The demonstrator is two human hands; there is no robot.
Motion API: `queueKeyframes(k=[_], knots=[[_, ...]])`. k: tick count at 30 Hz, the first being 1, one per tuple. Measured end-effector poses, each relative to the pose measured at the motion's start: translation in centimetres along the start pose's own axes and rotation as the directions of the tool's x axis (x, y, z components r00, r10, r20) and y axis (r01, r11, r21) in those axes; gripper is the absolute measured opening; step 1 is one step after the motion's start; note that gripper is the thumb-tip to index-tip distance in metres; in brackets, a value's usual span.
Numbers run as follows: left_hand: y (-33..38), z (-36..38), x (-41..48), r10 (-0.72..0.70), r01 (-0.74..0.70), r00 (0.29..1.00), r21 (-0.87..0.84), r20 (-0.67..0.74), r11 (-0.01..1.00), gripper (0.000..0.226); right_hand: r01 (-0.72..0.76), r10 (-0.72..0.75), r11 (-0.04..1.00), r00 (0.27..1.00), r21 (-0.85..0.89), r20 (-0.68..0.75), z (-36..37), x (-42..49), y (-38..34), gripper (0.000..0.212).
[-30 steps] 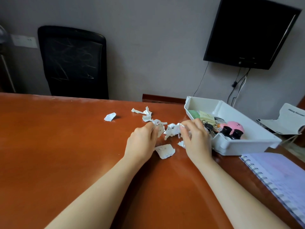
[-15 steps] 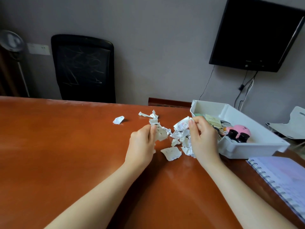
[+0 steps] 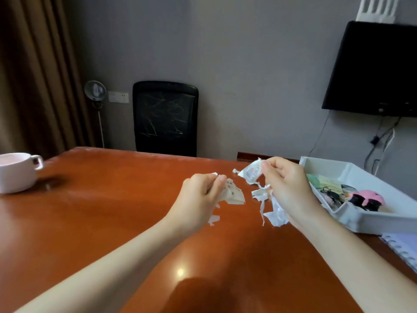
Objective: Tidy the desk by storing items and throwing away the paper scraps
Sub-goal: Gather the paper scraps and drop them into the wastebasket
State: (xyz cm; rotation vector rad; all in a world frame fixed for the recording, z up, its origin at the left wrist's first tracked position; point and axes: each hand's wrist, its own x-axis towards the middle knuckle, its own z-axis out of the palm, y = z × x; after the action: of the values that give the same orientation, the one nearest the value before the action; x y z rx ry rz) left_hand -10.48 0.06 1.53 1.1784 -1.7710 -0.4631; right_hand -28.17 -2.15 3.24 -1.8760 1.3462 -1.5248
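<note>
We hold the paper scraps (image 3: 251,173) just above the surface (image 3: 112,211), fingers (image 3: 220,180) of left hand (image 3: 198,197) and right hand (image 3: 287,185) pinched on separate bunches; light, limp and easily dropped, they want bunching deep in the palm.

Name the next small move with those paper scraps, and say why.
Probably move the scraps in the left hand over to the bundle in the right hand. Both grip torn paper above the desk, no bin is in view, and a small bit seems to lie below; a freed hand could collect it.
</note>
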Motion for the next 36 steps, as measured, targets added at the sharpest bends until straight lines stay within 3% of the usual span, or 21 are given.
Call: queueKeyframes(k=[6, 12, 21, 25, 29, 36], knots=[[-0.9, -7.6, -3.5, -0.063, 0.066, 0.996, 0.039, -0.067, 0.997, 0.042, -0.013, -0.004, 0.992, 0.991, 0.124, 0.132, 6.0, -1.2, -5.7, 0.030], [-1.5, -16.0, -8.0, -0.119, 0.154, 0.978, 0.210, -0.172, 0.966, 0.035, 0.001, -0.070, 0.973, 0.954, 0.231, 0.290, 14.3, -3.7, -11.7, 0.024], [-3.8, -28.1, -18.5, -0.203, 0.361, 0.882, 0.334, -0.424, 0.871, 0.029, 0.071, -0.238, 0.928, 0.868, 0.366, 0.436, 26.4, -9.6, -20.9, 0.022], [-5.7, -32.2, -24.0, -0.190, 0.428, 0.832, 0.386, -0.521, 0.817, 0.042, -0.043, -0.222, 0.902, 0.808, 0.430, 0.546, 31.3, -13.0, -23.8, 0.016], [-7.7, -34.9, -29.9, -0.215, 0.508, 0.777, 0.387, -0.592, 0.770, 0.044, -0.084, -0.266, 0.883, 0.720, 0.461, 0.640, 36.2, -16.5, -26.2, 0.024], [-11.8, -37.3, -39.8, -0.329, 0.655, 0.621, 0.240, -0.712, 0.717, 0.044, -0.184, -0.282, 0.874, 0.560, 0.449, 0.779, 44.0, -24.2, -28.3, 0.025]])
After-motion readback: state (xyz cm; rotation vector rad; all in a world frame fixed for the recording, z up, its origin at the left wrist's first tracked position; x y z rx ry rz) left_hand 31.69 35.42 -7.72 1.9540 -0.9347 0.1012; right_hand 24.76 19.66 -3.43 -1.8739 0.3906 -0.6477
